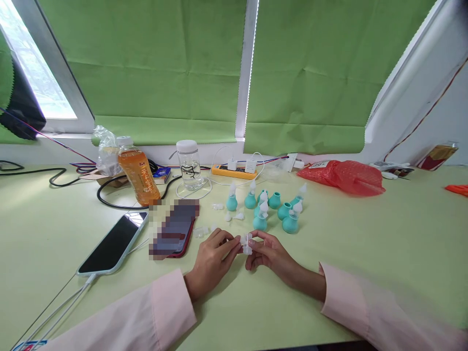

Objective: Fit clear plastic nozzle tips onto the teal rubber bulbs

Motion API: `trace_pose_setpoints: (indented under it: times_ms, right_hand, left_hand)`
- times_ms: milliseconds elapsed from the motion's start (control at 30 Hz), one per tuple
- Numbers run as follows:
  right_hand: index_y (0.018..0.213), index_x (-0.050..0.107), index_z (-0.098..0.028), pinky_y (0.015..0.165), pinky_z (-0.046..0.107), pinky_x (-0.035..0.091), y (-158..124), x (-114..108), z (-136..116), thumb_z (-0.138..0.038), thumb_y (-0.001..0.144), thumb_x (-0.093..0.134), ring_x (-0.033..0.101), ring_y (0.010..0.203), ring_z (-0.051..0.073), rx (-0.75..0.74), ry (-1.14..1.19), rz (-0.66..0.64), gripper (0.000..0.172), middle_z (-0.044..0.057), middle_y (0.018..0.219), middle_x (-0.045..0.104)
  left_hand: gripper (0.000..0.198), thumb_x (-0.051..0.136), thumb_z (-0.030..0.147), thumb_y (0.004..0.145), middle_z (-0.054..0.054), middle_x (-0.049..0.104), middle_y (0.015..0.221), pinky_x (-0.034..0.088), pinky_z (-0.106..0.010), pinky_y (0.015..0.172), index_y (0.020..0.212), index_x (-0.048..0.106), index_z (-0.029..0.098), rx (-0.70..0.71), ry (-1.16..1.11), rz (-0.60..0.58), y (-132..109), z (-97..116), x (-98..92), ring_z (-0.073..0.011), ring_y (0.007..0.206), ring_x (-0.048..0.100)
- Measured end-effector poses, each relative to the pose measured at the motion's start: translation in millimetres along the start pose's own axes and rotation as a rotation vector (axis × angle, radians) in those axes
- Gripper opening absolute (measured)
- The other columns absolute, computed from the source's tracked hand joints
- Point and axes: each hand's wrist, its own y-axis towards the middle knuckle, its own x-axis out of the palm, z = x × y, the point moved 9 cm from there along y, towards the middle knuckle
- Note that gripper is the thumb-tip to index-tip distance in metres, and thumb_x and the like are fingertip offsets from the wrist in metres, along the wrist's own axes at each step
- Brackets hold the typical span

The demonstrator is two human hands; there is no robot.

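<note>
1. We open on the grip: our left hand (214, 258) and right hand (268, 253) meet fingertip to fingertip, both closed in a pinch on one clear plastic tip (247, 243).
2. Where is it? The tip sits between the two hands, just above the worktop (383, 234), front and centre, with both wrists resting low.
3. By our reading, the step in hand is fitting or seating small clear parts together. Whether it is one piece or two pressed together, we cannot tell.
4. A further move here would call for fine alignment and a light, straight squeeze, as the piece is tiny and probably slippery.
5. The tip looks pale, translucent and stubby, partly hidden by our fingertips.
6. Just beyond the hands stands a cluster of teal rubber bulbs (260, 222), several topped with similar clear tips and a couple bare.
7. Loose clear pieces (201, 231) lie scattered near the left hand.
8. Off to the left are a smartphone (113, 243) on its cable, a red-cased phone (175, 229) and an orange drink bottle (140, 175).
9. A clear jar with a white lid (189, 165) and a yellow power strip (234, 171) sit at the back, with a red bubble bag (343, 178) to the right.
</note>
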Motion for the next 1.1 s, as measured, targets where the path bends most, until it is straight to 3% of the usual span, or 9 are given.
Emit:
trace_pose_setpoints:
  times_ms: [233,500,633,767,933,1100]
  right_hand:
    - [0.081,0.045,-0.017,0.052,0.026,0.043,0,3,1,-0.041,0.069,0.058,0.058,0.051,0.012,0.008,-0.009,-0.018,0.030,0.003,0.073,0.062]
    - [0.082,0.044,-0.017,0.052,0.025,0.043,0,3,1,-0.041,0.070,0.057,0.058,0.051,0.012,0.007,-0.017,-0.022,0.029,0.003,0.073,0.062]
    - [0.082,0.043,-0.018,0.053,0.026,0.044,0,3,1,-0.042,0.069,0.057,0.058,0.051,0.013,-0.001,-0.011,-0.018,0.031,0.001,0.067,0.060]
    - [0.084,0.042,-0.019,0.056,0.027,0.045,1,0,3,-0.041,0.070,0.057,0.059,0.054,0.013,-0.011,0.017,0.005,0.030,-0.002,0.062,0.058]
    - [0.088,0.042,-0.019,0.058,0.029,0.047,1,-1,3,-0.038,0.071,0.057,0.059,0.063,0.014,-0.034,0.044,0.004,0.030,0.000,0.065,0.058]
    - [0.087,0.042,-0.018,0.058,0.027,0.046,0,1,2,-0.036,0.074,0.055,0.057,0.062,0.012,-0.048,0.019,-0.017,0.026,-0.001,0.063,0.057]
  left_hand:
    - [0.012,0.050,0.016,0.077,-0.004,0.058,0.070,0.039,-0.021,0.051,0.084,0.060,0.017,0.094,0.226,0.051,0,11,-5.2,-0.0118,0.062,0.046]
    - [0.014,0.046,0.012,0.078,-0.005,0.057,0.073,0.038,-0.022,0.051,0.082,0.059,0.017,0.143,0.306,0.031,0,16,-3.6,-0.0128,0.063,0.046]
    - [0.019,0.044,0.011,0.079,-0.007,0.056,0.075,0.040,-0.024,0.053,0.093,0.056,0.016,0.146,0.181,-0.021,-2,13,1.2,-0.0145,0.067,0.045]
    - [0.033,0.041,0.009,0.079,-0.009,0.052,0.088,0.043,-0.029,0.065,0.111,0.046,0.015,0.037,-0.049,-0.136,-2,7,7.7,-0.0168,0.080,0.044]
    - [0.036,0.037,0.010,0.080,-0.010,0.045,0.099,0.043,-0.031,0.074,0.115,0.044,0.017,-0.066,-0.177,-0.227,-2,4,11.7,-0.0173,0.090,0.043]
    - [0.037,0.038,0.008,0.077,-0.011,0.044,0.098,0.043,-0.030,0.074,0.113,0.045,0.016,-0.027,-0.187,-0.222,-1,4,12.5,-0.0170,0.090,0.045]
